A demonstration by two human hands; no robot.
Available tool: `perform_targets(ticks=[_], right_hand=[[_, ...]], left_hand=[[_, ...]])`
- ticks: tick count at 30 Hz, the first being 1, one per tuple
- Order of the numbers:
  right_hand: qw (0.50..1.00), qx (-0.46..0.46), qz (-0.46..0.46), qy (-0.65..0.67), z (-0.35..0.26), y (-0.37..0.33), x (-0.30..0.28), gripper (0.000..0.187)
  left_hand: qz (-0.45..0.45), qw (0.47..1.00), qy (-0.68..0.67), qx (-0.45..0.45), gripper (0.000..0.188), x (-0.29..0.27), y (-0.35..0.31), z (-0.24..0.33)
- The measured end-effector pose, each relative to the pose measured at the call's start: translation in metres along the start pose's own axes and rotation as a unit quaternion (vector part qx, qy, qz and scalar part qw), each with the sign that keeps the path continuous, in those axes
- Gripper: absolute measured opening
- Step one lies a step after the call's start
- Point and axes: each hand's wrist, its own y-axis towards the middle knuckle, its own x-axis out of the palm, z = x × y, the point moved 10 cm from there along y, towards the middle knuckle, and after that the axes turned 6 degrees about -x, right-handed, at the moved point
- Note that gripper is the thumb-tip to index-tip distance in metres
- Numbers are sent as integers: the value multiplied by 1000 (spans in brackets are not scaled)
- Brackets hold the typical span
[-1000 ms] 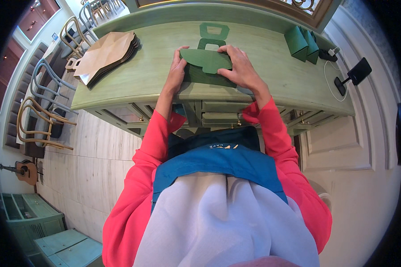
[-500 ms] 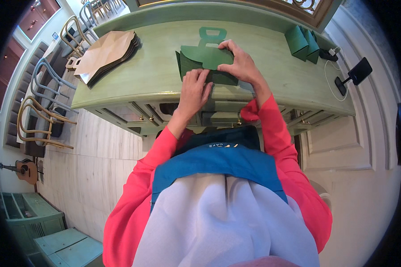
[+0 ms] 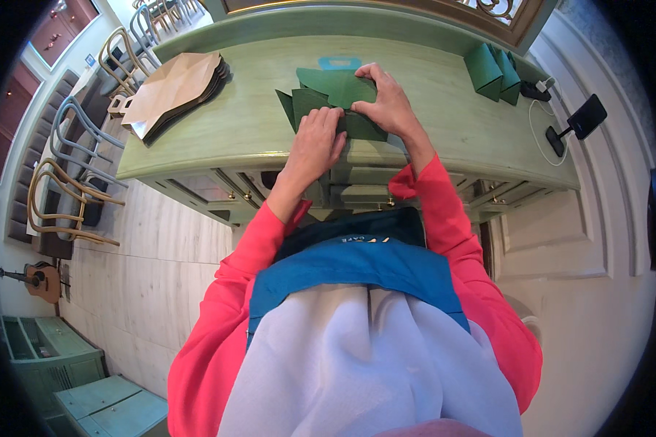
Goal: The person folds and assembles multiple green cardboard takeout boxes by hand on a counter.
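On the counter in front of me stands a partly folded green cardboard carrier box (image 3: 335, 86), with side flaps sticking out at its left. Its cut-out handle (image 3: 340, 63) shows at the far edge and looks light blue in the glare. My right hand (image 3: 388, 104) grips the right side of the upper panel between thumb and fingers. Against the near middle of the box, my left hand (image 3: 315, 142) has its fingers together and pressed to the cardboard. What lies under those fingertips is hidden.
A stack of flat brown cardboard blanks (image 3: 175, 91) with handles lies on the counter's left. Folded green boxes (image 3: 486, 71) stand at the back right. Beside them are a charger with a white cable (image 3: 539, 120) and a black device on a stand (image 3: 588, 116). Chairs (image 3: 73, 197) line the left.
The upper green panel has folded and tilted, so its handle now sits lower and farther back. Left flaps have spread outward. Both hands have shifted slightly.
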Motion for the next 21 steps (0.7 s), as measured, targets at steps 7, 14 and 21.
perform_targets(ticks=[7, 14, 21], right_hand=[[999, -22, -25, -3, -2, -1, -2, 54], [996, 65, 10, -66, 4, 7, 10, 58], [996, 40, 40, -73, 4, 7, 6, 57]], left_hand=[[29, 994, -105, -32, 20, -8, 9, -19], [46, 994, -88, -41, 17, -10, 9, -21], [39, 996, -79, -29, 15, -13, 11, -18]])
